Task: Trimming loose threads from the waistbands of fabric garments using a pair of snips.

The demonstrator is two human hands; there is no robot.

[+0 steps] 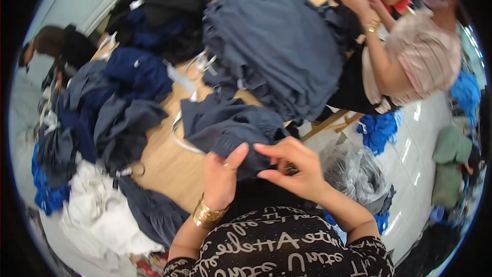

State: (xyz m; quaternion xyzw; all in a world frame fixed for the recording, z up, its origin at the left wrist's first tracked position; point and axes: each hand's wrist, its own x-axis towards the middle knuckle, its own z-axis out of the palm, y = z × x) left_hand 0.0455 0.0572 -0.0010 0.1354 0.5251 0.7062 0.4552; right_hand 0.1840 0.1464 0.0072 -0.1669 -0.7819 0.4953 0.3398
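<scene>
A dark blue-grey garment [230, 123] with a gathered edge lies over the near side of the table and hangs toward my body. My left hand [220, 177], with a ring and a wide gold bracelet, is closed on its gathered edge, thumb on top. Just to the right, my right hand [300, 169] is curled, its thumb and forefinger bent toward the same edge. Something small and dark shows inside its palm; I cannot make out what it is. The fingers of my left hand are mostly hidden under the cloth.
The wooden table [164, 169] carries a large stack of blue-grey garments [271, 46] and navy and grey piles [128, 77]. White cloth [102, 215] heaps at the lower left. A co-worker [410, 56] stands at the right. A clear plastic bag [359, 174] sits beside my right arm.
</scene>
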